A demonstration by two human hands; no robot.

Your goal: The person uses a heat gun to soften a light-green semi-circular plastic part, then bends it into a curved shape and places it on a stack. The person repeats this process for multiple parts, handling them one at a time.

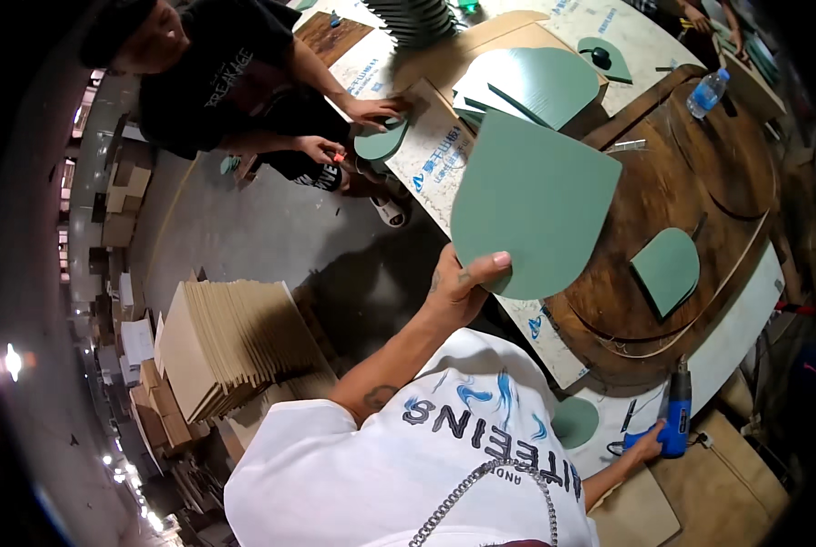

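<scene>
My left hand (pixel 463 281) is closed on the lower left edge of a flat green teardrop-shaped panel (pixel 536 205), with the thumb on its face. The panel is tilted up over the table edge, its pointed corners away from me. At the lower right, my right hand (pixel 648 444) grips a blue heat gun (pixel 679 421), whose metal nozzle points toward the round brown wooden board (pixel 599 301). On that board rests a smaller green panel piece (pixel 671 269). Another green rounded piece (pixel 575 421) lies beside my shirt, partly hidden by it.
More green panels (pixel 554 77) sit in an open cardboard box beyond. A water bottle (pixel 707 93) stands on the board's far side. Across the table corner, a co-worker (pixel 235 82) handles a green piece (pixel 382 139). Stacked cardboard sheets (pixel 235 342) stand on the floor at left.
</scene>
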